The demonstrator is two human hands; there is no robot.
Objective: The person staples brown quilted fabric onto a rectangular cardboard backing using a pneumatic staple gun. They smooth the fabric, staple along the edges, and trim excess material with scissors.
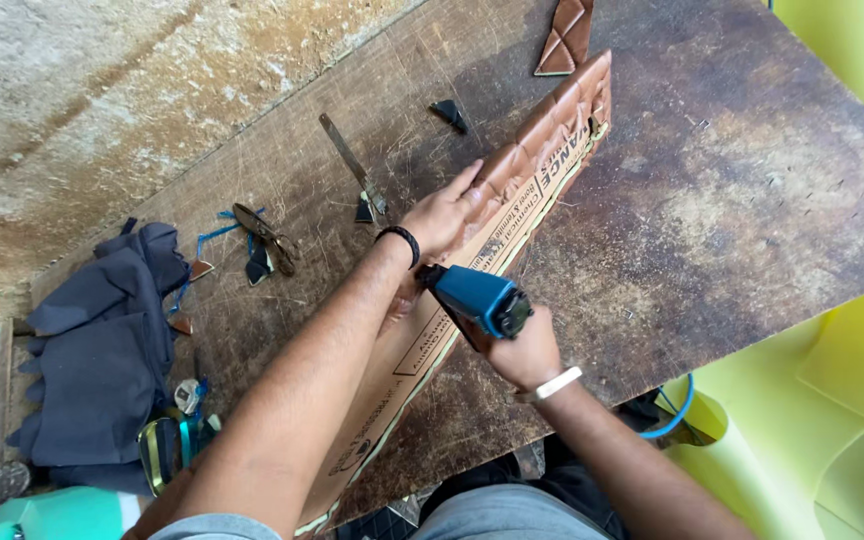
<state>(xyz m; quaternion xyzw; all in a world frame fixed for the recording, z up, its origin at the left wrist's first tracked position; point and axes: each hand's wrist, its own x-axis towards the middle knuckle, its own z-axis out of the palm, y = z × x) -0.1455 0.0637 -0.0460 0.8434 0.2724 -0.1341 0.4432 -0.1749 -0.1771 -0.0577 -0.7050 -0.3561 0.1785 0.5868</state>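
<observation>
A long board panel (452, 330), faced on its back with printed cardboard and wrapped along one edge in brown quilted leatherette (552, 120), lay slantwise across the scratched wooden workbench (712, 200). Its long axis ran from the person's lap at the lower left up and away to the upper right. The left hand (442, 215) lay flat and spread on the brown covering about midway along that edge, palm down, fingers pointing up the panel, apparently pressing the material over the edge. The right hand (524, 352) was closed around the grip of a blue staple gun (477, 298), whose nose met the panel just below the left hand, at the fold where covering met cardboard. The two hands were thus close but not touching, the left farther up the panel's length and the right nearer the body. Most of the still-visible wrapped edge stretched away beyond the left hand toward the far right corner. A blue hose (674, 415) curled at the bench's near edge. To the left, well apart from the hands, lay a heap of dark grey cloth (102, 340), scissors (264, 238), a narrow metal strip (350, 160) and small offcuts; another brown quilted scrap (564, 38) sat beyond the panel's far end.
</observation>
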